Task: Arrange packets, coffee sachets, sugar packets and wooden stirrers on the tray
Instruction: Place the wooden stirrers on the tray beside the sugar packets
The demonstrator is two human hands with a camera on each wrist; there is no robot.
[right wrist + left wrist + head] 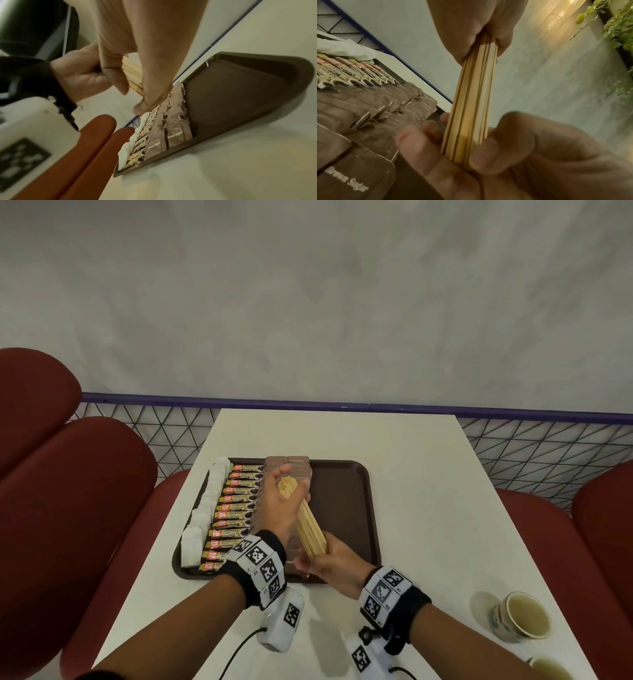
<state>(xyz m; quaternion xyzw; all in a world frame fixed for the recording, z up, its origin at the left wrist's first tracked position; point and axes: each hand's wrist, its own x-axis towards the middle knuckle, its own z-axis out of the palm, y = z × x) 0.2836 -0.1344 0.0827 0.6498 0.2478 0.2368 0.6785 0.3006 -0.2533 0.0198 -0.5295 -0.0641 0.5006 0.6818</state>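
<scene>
over the tray, left hand and right hand grip the wooden stirrers bundle. last item; next lay it right of the brown sugar packets.

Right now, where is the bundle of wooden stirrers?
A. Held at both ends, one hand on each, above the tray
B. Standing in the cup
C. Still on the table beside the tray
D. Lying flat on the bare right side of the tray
A: the left hand grips the far end of the wooden stirrers and the right hand the near end, above the tray.

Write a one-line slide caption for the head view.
Both hands, left and right, grip a bundle of pale wooden stirrers above the brown plastic tray of sachets.
</scene>
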